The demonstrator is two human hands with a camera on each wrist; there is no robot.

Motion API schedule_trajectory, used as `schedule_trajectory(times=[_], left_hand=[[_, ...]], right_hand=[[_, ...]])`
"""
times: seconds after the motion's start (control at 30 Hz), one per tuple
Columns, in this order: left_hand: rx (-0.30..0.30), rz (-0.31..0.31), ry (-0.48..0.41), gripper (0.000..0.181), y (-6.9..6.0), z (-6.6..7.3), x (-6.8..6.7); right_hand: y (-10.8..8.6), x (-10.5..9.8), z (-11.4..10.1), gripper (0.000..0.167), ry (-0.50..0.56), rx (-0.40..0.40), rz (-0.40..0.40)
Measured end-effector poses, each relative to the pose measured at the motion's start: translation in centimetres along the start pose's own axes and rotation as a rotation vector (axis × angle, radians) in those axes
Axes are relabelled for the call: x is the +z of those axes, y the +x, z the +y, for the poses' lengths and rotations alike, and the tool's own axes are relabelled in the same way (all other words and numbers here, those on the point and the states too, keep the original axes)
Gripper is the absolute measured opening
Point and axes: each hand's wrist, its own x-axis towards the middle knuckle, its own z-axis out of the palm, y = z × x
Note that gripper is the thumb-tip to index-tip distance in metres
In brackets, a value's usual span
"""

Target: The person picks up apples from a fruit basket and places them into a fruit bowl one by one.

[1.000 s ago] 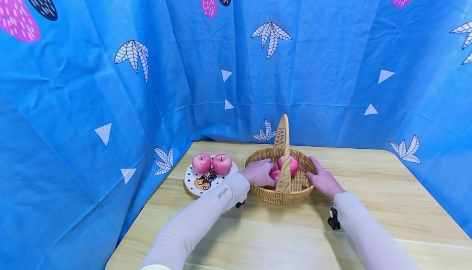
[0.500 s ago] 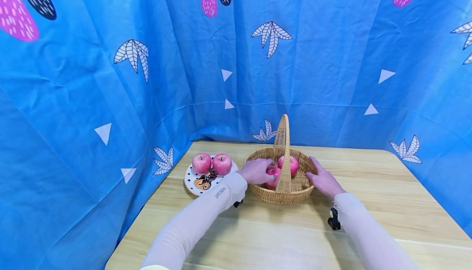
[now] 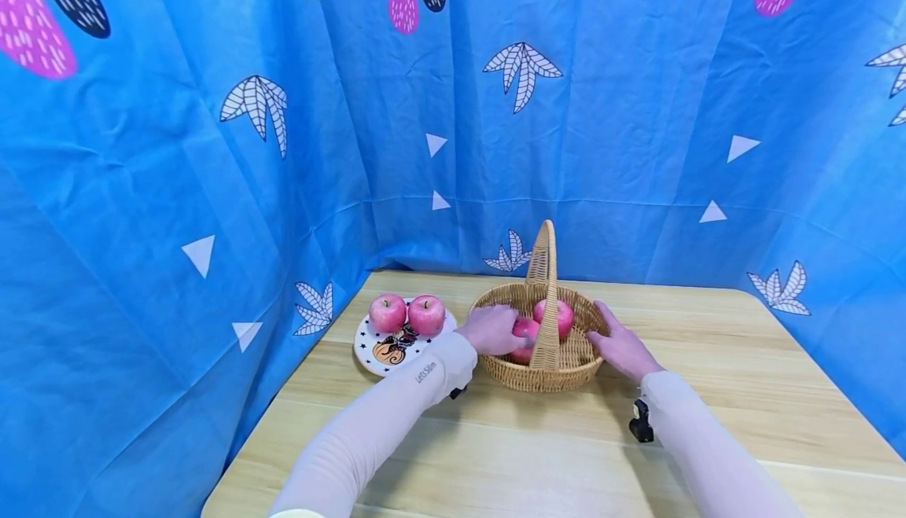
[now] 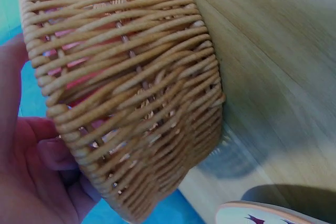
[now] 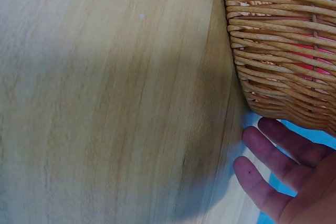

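Observation:
A wicker basket [image 3: 541, 380] with a tall arched handle stands on the table. Two pink-red apples show inside it, a near one [image 3: 522, 353] at the left and another [image 3: 562, 317] behind the handle. My left hand [image 3: 491, 331] reaches over the left rim; its thumb lies by the near apple. In the left wrist view the fingers [image 4: 55, 153] are loosely curled beside the rim, with nothing seen between them. My right hand [image 3: 624, 349] holds the right rim, thumb inside. The right wrist view shows its other fingers [image 5: 257, 182] stretched along the outside; the thumb is hidden there.
Left of the basket, a white plate [image 3: 364, 349] with star and pumpkin prints bears two more apples [image 3: 387, 314]. Wooden tabletop [image 3: 538, 455] surrounds both. Blue patterned curtain [image 3: 609, 148] hangs behind and along the sides of the table.
My left hand has drawn back slightly from the near apple, and its fingers no longer reach over it. More of that apple shows. The right hand and basket stay put.

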Motion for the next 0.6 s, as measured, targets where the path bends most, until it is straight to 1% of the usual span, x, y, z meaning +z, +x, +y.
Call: schedule_trajectory(times=[0.13,0.3,0.37,0.43,0.53,0.6], left_hand=[[-0.051,-0.001,0.021,0.048,0.15,-0.54,0.26],[-0.076,-0.006,0.006,0.046,0.01,-0.72,0.14],[-0.072,-0.002,-0.017,0.044,-0.07,-0.68,0.14],[-0.061,0.004,-0.042,0.048,-0.09,-0.67,0.24],[-0.018,0.022,-0.063,0.060,-0.04,-0.67,0.44],[0.009,0.026,-0.062,0.060,-0.01,-0.71,0.49]], right_hand=[[0.03,0.04,0.02,0.077,-0.005,0.002,0.002],[-0.03,-0.02,-0.16,0.077,-0.008,0.010,-0.002],[-0.08,-0.04,-0.25,0.077,-0.007,0.012,-0.005],[-0.11,-0.06,-0.30,0.077,-0.007,0.013,-0.007],[-0.09,-0.05,-0.29,0.077,-0.011,0.013,-0.005],[-0.07,-0.05,-0.25,0.076,-0.011,0.013,-0.004]])
